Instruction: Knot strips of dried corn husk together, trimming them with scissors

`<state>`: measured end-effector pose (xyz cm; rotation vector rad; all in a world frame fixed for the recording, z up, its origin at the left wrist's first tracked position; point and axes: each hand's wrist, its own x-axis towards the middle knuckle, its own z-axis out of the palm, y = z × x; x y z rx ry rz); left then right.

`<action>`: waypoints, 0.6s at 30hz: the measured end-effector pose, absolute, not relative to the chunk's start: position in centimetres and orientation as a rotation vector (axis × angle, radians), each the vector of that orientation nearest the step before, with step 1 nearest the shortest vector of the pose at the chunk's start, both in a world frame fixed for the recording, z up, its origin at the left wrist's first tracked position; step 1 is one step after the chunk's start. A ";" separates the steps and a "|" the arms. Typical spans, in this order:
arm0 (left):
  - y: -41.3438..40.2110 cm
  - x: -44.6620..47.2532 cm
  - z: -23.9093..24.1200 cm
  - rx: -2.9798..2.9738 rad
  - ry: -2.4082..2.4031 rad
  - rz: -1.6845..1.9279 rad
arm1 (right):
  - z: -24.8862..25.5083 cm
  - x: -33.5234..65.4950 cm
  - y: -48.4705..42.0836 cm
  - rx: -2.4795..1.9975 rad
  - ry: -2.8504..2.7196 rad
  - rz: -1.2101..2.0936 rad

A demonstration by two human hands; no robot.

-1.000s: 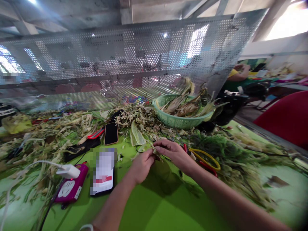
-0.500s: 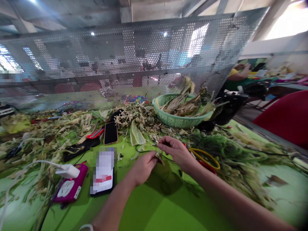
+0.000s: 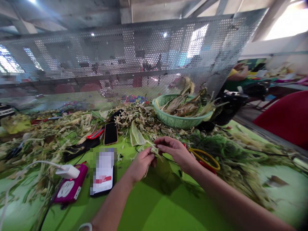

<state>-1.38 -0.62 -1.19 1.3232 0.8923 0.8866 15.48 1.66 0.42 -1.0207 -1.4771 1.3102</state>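
Note:
Over the green tabletop (image 3: 154, 205), my left hand (image 3: 141, 163) is closed on a small pale green corn husk strip (image 3: 157, 151). A thin end of it hangs below those fingers. My right hand (image 3: 175, 152) meets the same strip from the other side, thumb and bent fingers pinched at its upper end; the fingertips are partly hidden. Just behind the hands lies a broad, pale piece of corn husk (image 3: 136, 134). A yellow-handled pair of scissors (image 3: 207, 158) rests beside my right wrist, its blades out of sight.
Behind stands a green basket (image 3: 183, 120) of dry husks. Husk scraps (image 3: 137, 117) cover the table's back and left; green fibres (image 3: 216, 144) lie right. Left are a lit phone (image 3: 103, 173), a dark phone (image 3: 111, 133), a red cutter (image 3: 95, 133) and a purple power strip (image 3: 71, 189).
My left hand has shifted slightly up and left, and more of the pale husk strip shows between the hands. My right fingertips have moved a little left.

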 end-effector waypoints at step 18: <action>-0.5 -1.4 -1.8 0.868 0.970 1.095 | 1.1 14.9 0.0 -0.949 -2.013 0.515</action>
